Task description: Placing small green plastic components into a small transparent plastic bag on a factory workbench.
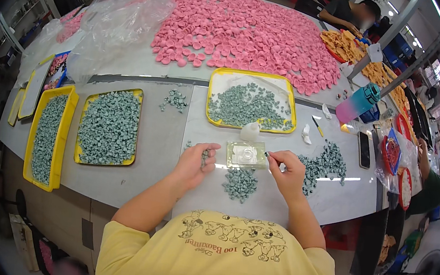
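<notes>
My left hand (193,166) is curled around several small grey-green pieces (205,158), which show in its palm. Thumb and forefinger of my right hand (289,173) pinch one small dark green piece (267,154). Between the hands lies a flat, pale green rectangular block (231,158) with a white, round-centred part on it. Just behind the block stands a rounded white container (250,132). A small heap of grey-green pieces (240,184) lies in front of the block, and a larger heap (326,166) spreads to the right of my right hand.
A yellow-rimmed tray (211,96) of green pieces stands behind; two more yellow trays (137,128) (62,141) hold them at left. Pink cup-shaped pieces (242,37) cover the far table. At right are a bottle (359,102), a phone (363,149) and a cutter (318,127). Other people sit around.
</notes>
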The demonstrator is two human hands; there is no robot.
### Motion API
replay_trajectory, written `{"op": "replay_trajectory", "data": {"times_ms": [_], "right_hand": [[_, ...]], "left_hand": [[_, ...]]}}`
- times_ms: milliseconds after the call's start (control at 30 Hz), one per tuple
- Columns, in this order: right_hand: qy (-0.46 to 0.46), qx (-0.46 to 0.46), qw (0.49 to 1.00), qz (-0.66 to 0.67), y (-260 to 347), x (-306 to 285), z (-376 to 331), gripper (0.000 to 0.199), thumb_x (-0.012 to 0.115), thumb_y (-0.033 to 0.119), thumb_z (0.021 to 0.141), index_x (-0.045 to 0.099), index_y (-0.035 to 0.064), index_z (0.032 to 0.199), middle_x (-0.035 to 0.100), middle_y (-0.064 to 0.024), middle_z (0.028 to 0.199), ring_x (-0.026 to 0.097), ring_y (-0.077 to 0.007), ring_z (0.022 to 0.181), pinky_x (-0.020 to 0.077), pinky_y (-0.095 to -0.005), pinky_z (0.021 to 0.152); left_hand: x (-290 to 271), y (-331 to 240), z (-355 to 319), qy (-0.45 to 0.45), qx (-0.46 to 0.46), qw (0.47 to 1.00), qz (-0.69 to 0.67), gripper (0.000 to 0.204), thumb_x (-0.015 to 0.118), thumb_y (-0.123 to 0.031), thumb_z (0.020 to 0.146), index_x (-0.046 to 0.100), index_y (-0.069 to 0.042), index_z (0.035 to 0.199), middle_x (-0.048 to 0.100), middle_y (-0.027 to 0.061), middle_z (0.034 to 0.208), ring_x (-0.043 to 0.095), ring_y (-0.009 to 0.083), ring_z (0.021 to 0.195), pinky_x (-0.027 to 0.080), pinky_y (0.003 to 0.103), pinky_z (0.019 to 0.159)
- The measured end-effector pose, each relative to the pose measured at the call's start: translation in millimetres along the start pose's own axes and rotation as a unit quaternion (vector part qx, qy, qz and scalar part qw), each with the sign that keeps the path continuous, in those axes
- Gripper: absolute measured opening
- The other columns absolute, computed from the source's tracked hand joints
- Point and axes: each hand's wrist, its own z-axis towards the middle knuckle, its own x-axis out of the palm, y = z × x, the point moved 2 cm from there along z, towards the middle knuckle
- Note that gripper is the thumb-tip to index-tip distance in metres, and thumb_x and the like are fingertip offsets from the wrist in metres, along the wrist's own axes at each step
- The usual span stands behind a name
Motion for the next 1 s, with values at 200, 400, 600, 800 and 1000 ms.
{"op": "replay_trajectory", "data": {"times_ms": [200, 400, 600, 800, 1000], "right_hand": [[0.014, -0.024, 1.000, 0.000, -1, 14, 22, 0.012, 0.065, -0.004, 0.072, 0.066, 0.0006, 0.083, 0.062, -0.0056, 0.072, 0.053, -0.0121, 0.059, 0.0421, -0.0238, 0.058], [0.006, -0.016, 1.000, 0.001, -7, 23, 26, 0.012, 0.065, -0.003, 0.072, 0.066, 0.0003, 0.083, 0.062, -0.0057, 0.072, 0.053, -0.0121, 0.059, 0.0420, -0.0238, 0.057], [0.008, -0.010, 1.000, -0.001, -21, 22, 21, 0.014, 0.066, -0.001, 0.073, 0.067, 0.0020, 0.086, 0.061, -0.0047, 0.075, 0.052, -0.0100, 0.059, 0.0430, -0.0219, 0.055], [0.017, 0.006, 1.000, 0.005, -33, 17, 17, 0.013, 0.065, 0.000, 0.073, 0.067, 0.0019, 0.085, 0.061, -0.0049, 0.073, 0.052, -0.0108, 0.058, 0.0422, -0.0225, 0.055], [0.013, 0.015, 1.000, 0.009, -33, 21, 15, 0.011, 0.065, 0.000, 0.074, 0.066, 0.0011, 0.085, 0.061, -0.0053, 0.072, 0.052, -0.0110, 0.058, 0.0420, -0.0230, 0.055]], "left_hand": [[-13, -5, 13, 0.022, -0.003, 0.999, -0.031, 0.027, 0.039, -0.004, 0.086, 0.044, 0.006, 0.111, 0.042, 0.0013, 0.077, 0.034, 0.0081, 0.059, 0.027, 0.020, 0.046], [-17, -7, 16, 0.034, 0.022, 0.999, 0.004, 0.024, 0.042, -0.006, 0.088, 0.048, 0.005, 0.109, 0.046, 0.0009, 0.078, 0.037, 0.0067, 0.060, 0.029, 0.020, 0.047], [-20, 1, 24, 0.076, 0.003, 0.997, -0.004, 0.023, 0.045, -0.011, 0.092, 0.050, 0.006, 0.106, 0.046, 0.0000, 0.079, 0.037, 0.0058, 0.061, 0.028, 0.019, 0.048], [-7, 3, 26, 0.074, 0.003, 0.996, -0.040, 0.022, 0.048, -0.009, 0.090, 0.047, 0.004, 0.108, 0.047, 0.0019, 0.082, 0.037, 0.0067, 0.061, 0.031, 0.019, 0.049], [-13, 5, 29, 0.061, 0.038, 0.997, -0.011, 0.017, 0.051, -0.011, 0.091, 0.050, 0.000, 0.104, 0.051, 0.0030, 0.086, 0.040, 0.0067, 0.062, 0.031, 0.019, 0.050]]}}
